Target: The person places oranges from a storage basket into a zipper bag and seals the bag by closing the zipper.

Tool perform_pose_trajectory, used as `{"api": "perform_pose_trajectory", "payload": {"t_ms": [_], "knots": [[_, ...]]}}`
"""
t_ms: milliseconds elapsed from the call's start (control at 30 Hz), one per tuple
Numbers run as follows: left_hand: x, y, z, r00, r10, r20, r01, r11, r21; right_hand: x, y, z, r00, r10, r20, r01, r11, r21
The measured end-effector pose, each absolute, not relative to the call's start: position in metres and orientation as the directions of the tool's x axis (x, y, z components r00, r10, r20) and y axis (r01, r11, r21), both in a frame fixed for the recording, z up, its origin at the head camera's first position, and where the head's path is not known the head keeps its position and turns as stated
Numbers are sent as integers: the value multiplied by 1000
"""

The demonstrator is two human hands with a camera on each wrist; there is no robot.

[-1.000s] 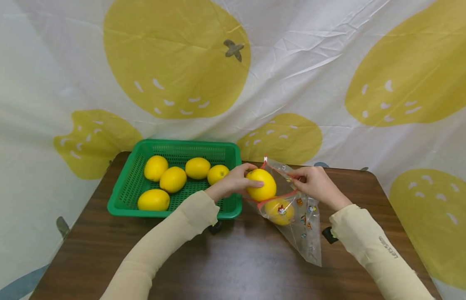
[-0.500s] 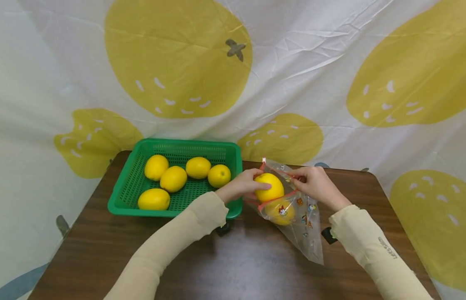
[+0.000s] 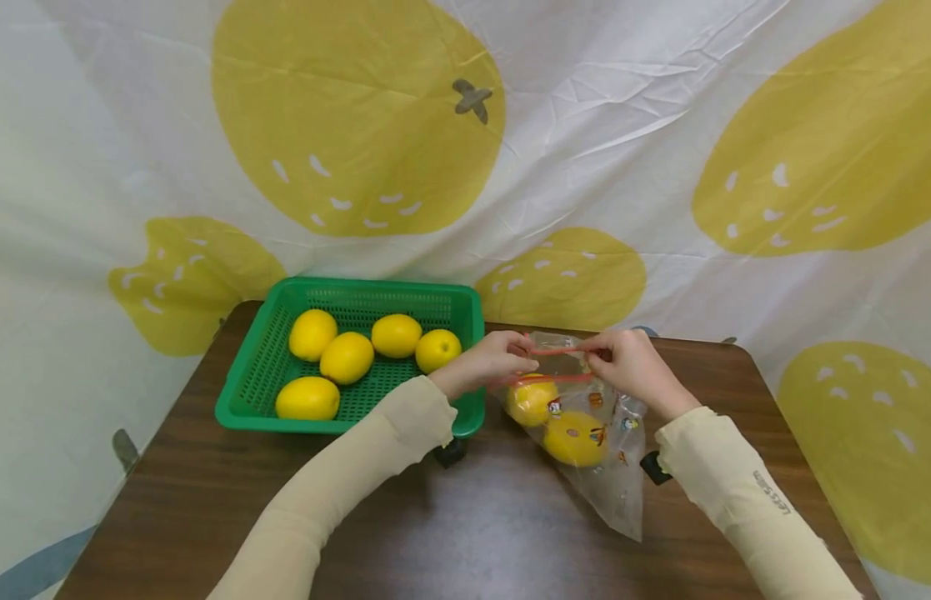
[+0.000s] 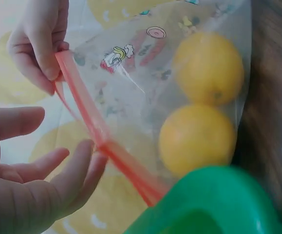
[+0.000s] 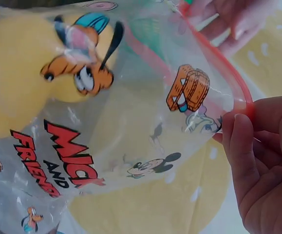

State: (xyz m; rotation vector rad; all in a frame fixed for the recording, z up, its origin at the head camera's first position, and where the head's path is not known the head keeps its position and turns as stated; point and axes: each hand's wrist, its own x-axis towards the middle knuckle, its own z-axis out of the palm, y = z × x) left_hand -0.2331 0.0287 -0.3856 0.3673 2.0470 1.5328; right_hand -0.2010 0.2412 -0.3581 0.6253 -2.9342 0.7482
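The right hand (image 3: pixel 636 371) pinches the bag (image 3: pixel 591 408); the left hand (image 3: pixel 498 360), fingers apart, touches its rim (image 3: pixel 558 379). Printing partly hides two lemons (image 3: pixel 576 450) inside.

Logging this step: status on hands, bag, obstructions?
Right hand pinching bag by its mouth; left hand also there, gripping nothing. Two yellow fruits inside. Green basket close alongside; no blockage seen.

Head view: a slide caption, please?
Right hand pinches a clear bag with two yellow fruits inside; five more lie in a green basket.
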Motion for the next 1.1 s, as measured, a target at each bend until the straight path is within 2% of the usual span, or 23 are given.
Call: {"api": "perform_pose_trajectory", "payload": {"t_ms": [233,533,767,1100], "knots": [[-242,8,-379,-837,477,-270,-137,294,946,-202,243,-352,-916,-365,165,-399,805,-439],[-259,-40,-376,-880,402,-254,-40,470,882,-201,244,-348,-913,-368,174,-406,802,-438],[-261,-79,-382,-918,328,-222,29,614,789,-200,243,-349,-906,-379,187,-423,797,-431],[-259,-131,-390,-941,228,-248,-45,644,763,-199,245,-348,-900,-385,203,-436,798,-417]]}}
